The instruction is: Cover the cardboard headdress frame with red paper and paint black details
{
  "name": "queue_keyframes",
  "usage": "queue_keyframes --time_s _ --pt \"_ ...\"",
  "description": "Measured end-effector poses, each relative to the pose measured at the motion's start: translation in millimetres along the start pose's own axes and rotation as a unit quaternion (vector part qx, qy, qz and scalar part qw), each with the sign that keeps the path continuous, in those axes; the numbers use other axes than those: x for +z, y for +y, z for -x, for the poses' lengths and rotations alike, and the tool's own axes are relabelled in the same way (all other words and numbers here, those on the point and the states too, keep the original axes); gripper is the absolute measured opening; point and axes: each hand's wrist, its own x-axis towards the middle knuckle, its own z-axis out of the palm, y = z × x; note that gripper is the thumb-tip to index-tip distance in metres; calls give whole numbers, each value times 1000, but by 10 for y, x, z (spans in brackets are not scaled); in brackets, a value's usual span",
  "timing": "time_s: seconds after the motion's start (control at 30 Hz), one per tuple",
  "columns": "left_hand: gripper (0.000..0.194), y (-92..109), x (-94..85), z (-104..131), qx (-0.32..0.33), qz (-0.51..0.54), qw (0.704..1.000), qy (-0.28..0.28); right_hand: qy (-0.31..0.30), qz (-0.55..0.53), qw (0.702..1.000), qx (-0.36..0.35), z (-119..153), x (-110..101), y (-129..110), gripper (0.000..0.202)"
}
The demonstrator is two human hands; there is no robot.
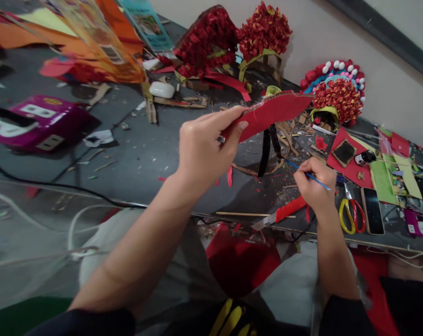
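My left hand (206, 144) pinches the near end of a red cardboard piece (279, 111) between thumb and fingers, raised above the table. Black strips (265, 151) and a brown cardboard band hang below it; how they join the red piece is partly hidden. In my right hand (314, 193), closed like a pen grip, is a thin blue paintbrush (294, 165). The brush points left, its tip close to the lower end of the black strips; whether it touches cannot be told. A small dark paint bottle (365, 157) sits on red paper to the right.
A red-handled utility knife (290, 208) and a wooden stick lie at the table's front edge. Scissors (353, 215) and a phone (372, 210) are right of my right hand. Red tufted decorations (265, 30) stand along the wall. A purple power strip (53, 121) is at left.
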Motion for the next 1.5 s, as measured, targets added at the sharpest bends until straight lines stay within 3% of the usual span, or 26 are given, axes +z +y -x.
queue_keyframes --time_s 0.23,0.47,0.97,1.13,1.5 --pt "28 -10 1 -6 -13 4 1000 -4 32 1 999 -32 1 13 11 16" --pt "27 -11 5 -6 -12 3 1000 1 -29 18 999 -5 -1 -45 32 20" --pt "28 -47 22 -1 19 5 1000 8 8 9 999 -35 -3 -30 51 15" --pt "27 -57 32 0 19 0 1000 16 -24 32 998 -42 -21 -63 76 19" --pt "24 -57 25 -8 32 11 999 20 -16 22 999 -44 -26 -65 84 17"
